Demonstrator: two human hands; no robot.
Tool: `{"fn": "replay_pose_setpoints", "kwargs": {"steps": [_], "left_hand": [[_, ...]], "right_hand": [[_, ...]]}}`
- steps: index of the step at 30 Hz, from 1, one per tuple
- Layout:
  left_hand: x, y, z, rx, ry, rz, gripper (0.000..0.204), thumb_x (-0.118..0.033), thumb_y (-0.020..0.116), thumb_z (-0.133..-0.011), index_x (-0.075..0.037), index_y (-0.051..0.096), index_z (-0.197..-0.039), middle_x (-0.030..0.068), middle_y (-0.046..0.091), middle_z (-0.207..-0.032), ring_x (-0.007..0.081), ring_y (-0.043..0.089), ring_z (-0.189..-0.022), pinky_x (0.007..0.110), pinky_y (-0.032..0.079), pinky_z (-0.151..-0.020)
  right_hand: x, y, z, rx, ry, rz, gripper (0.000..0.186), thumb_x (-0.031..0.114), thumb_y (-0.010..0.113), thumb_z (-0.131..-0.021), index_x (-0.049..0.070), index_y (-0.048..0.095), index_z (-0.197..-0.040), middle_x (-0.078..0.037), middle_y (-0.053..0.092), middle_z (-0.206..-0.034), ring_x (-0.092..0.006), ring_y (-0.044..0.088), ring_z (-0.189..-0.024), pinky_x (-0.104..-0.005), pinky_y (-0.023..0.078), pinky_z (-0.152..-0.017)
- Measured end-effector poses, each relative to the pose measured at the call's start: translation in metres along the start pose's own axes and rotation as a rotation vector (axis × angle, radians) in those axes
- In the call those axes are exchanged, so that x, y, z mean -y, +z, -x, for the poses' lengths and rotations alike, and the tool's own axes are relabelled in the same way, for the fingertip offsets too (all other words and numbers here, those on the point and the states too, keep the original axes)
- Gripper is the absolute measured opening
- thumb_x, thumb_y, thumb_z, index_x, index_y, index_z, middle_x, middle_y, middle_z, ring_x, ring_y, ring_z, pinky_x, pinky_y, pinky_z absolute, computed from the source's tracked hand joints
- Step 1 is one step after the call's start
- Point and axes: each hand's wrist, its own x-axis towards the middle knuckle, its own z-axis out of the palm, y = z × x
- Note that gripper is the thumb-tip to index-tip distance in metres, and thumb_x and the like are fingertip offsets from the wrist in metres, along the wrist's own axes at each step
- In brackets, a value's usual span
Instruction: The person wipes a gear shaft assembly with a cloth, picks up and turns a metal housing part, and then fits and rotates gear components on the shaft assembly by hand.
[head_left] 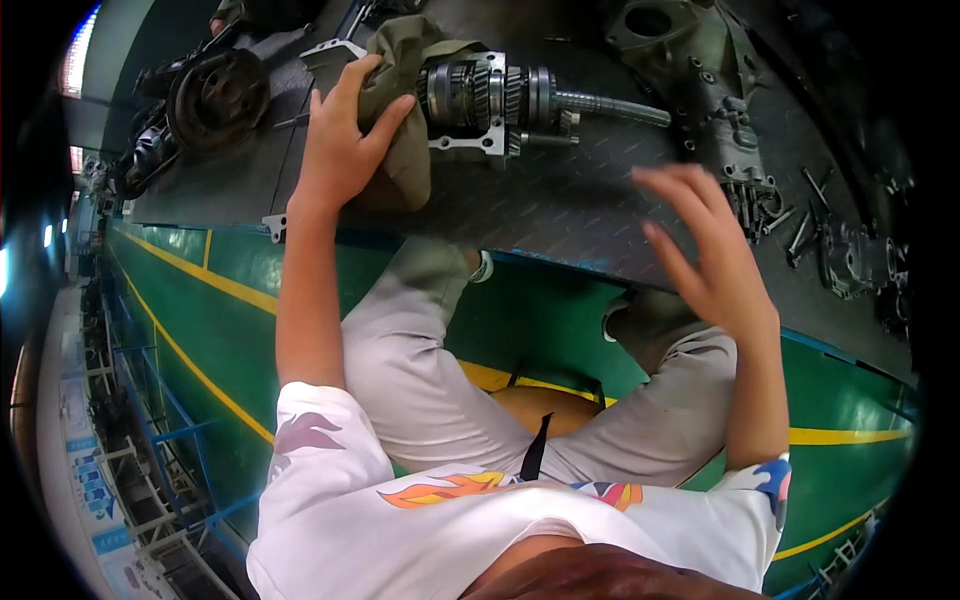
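A gear assembly lies on the dark metal workbench, with its gears stacked along a ridged shaft that points right. A light metal plate stands across the gears. An olive-green cloth drapes over the left end and hides part of it. My left hand grips the cloth there, thumb and fingers spread round it. My right hand hovers by the bench's front edge, fingers apart, holding nothing; its fingertips are slightly blurred.
A round rusty drum-like part sits at the far left. A large gearbox casing stands at the right, with bolts and a small metal housing near it. My knees are under the bench edge, above a green floor.
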Motion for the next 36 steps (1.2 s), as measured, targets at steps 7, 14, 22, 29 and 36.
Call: {"fn": "replay_pose_setpoints", "kwargs": {"steps": [7,14,22,29,36], "left_hand": [[-0.005,-0.005,0.001,0.003,0.026,-0.045,0.043,-0.03,0.081,-0.105,-0.009,0.064,-0.139,0.0194,0.076,-0.122,0.044,0.068,-0.111,0.049,0.047,-0.11],[-0.009,-0.004,0.002,-0.009,0.031,-0.011,0.036,-0.021,0.08,-0.105,-0.007,0.065,-0.134,0.0195,0.075,-0.118,0.0413,0.068,-0.109,0.046,0.051,-0.104],[-0.004,0.005,0.004,-0.066,0.033,0.006,0.034,-0.016,0.081,-0.104,-0.006,0.066,-0.133,0.0196,0.076,-0.112,0.0324,0.073,-0.102,0.041,0.056,-0.095],[-0.014,0.007,0.0,-0.052,0.005,0.028,0.031,-0.014,0.079,-0.105,-0.005,0.066,-0.132,0.0204,0.077,-0.107,0.0296,0.075,-0.097,0.039,0.057,-0.092],[-0.014,0.014,-0.003,-0.092,0.047,0.003,0.031,-0.013,0.078,-0.105,-0.005,0.067,-0.132,0.02,0.076,-0.112,0.0306,0.075,-0.102,0.039,0.057,-0.095]], "right_hand": [[-0.039,0.048,-0.082,-0.345,-0.122,0.516,0.053,0.019,0.074,-0.107,0.005,0.062,-0.157,-0.015,0.064,-0.152,-0.0362,0.06,-0.141,-0.0488,0.049,-0.116],[-0.051,0.045,-0.09,-0.324,-0.071,0.523,0.047,0.0,0.069,-0.097,0.004,0.069,-0.143,-0.01,0.075,-0.133,-0.0308,0.07,-0.125,-0.0461,0.051,-0.11],[-0.05,0.042,-0.081,-0.309,-0.082,0.516,0.054,-0.008,0.07,-0.087,0.005,0.07,-0.14,-0.008,0.075,-0.126,-0.0309,0.07,-0.121,-0.0446,0.053,-0.107],[-0.053,0.034,-0.082,-0.264,-0.084,0.53,0.057,-0.004,0.083,-0.076,0.007,0.072,-0.13,-0.007,0.075,-0.113,-0.0294,0.071,-0.114,-0.0427,0.055,-0.102],[-0.053,0.033,-0.075,-0.29,-0.11,0.517,0.057,-0.005,0.082,-0.076,0.006,0.072,-0.131,-0.008,0.077,-0.113,-0.0304,0.071,-0.113,-0.0433,0.056,-0.102]]}}
